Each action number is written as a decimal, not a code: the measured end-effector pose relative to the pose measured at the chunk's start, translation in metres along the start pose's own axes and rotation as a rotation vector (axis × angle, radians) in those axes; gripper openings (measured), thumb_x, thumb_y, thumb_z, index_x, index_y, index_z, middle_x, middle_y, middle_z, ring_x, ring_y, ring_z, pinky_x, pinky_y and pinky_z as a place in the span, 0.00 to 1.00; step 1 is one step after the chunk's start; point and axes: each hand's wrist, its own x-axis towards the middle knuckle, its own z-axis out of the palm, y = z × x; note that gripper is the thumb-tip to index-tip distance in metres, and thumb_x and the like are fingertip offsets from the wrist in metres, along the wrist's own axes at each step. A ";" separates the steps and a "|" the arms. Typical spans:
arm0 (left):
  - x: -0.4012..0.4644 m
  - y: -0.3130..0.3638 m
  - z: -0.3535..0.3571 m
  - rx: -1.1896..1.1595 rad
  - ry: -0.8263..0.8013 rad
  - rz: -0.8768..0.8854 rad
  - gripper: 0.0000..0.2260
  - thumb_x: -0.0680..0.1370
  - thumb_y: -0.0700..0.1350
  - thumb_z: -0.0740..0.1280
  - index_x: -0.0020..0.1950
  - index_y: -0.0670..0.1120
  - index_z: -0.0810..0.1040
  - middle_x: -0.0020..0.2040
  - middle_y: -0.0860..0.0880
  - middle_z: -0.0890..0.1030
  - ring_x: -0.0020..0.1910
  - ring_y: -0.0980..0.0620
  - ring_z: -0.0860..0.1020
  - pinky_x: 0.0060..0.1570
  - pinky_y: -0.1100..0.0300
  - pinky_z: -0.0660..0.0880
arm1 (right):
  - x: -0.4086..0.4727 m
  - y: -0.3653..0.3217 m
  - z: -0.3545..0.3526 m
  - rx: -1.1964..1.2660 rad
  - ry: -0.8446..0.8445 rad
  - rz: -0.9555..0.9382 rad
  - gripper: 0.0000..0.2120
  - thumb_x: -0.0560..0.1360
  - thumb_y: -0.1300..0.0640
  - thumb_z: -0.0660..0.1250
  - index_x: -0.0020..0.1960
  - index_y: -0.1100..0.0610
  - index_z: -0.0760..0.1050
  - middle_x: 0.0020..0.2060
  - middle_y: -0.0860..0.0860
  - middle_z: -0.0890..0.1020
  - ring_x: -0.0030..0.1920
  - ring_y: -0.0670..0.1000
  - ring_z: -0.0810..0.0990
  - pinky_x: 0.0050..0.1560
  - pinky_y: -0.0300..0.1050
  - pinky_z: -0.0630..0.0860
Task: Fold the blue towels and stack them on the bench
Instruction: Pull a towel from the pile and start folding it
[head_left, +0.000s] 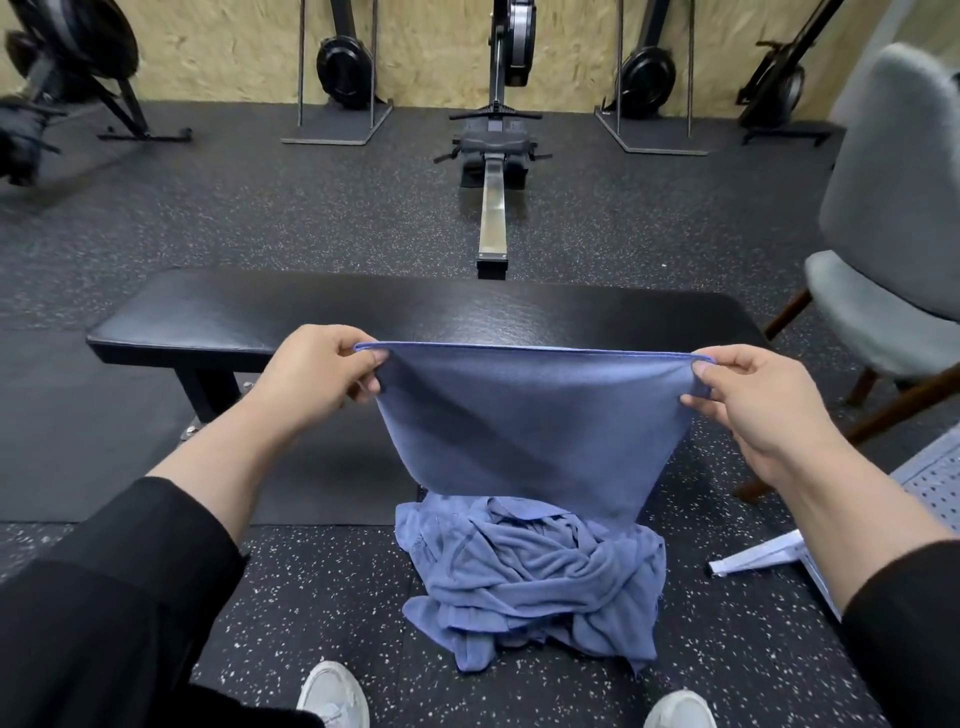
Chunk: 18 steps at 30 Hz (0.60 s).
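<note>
A blue towel hangs stretched between my hands in front of the black padded bench. My left hand pinches its top left corner and my right hand pinches its top right corner. The towel's top edge is taut and level, and its lower end drops toward a crumpled heap of blue towels on the floor between my feet. The bench top shows no towels on it.
A rowing machine lies on the floor behind the bench, with more gym machines along the back wall. A grey chair with wooden legs stands at the right. A white perforated object lies at the right floor edge.
</note>
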 end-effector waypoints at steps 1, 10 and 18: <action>0.000 0.000 0.000 0.028 0.034 0.015 0.09 0.80 0.45 0.68 0.41 0.46 0.83 0.29 0.51 0.81 0.28 0.55 0.75 0.35 0.59 0.70 | -0.001 0.000 0.000 -0.002 0.008 -0.008 0.08 0.80 0.66 0.67 0.45 0.56 0.80 0.40 0.53 0.81 0.42 0.49 0.81 0.43 0.42 0.83; -0.003 0.008 0.002 -0.077 0.113 0.070 0.14 0.77 0.56 0.67 0.43 0.47 0.82 0.42 0.42 0.84 0.38 0.53 0.75 0.45 0.53 0.75 | -0.004 -0.002 0.004 -0.102 0.046 -0.035 0.08 0.80 0.63 0.67 0.45 0.53 0.80 0.42 0.54 0.82 0.41 0.51 0.79 0.40 0.48 0.79; -0.004 0.037 0.024 -0.019 0.172 0.159 0.10 0.84 0.46 0.63 0.47 0.45 0.81 0.39 0.51 0.81 0.39 0.57 0.73 0.39 0.67 0.69 | -0.012 -0.001 0.017 -0.606 -0.035 -0.060 0.10 0.76 0.62 0.64 0.42 0.52 0.80 0.39 0.52 0.83 0.40 0.54 0.78 0.38 0.45 0.72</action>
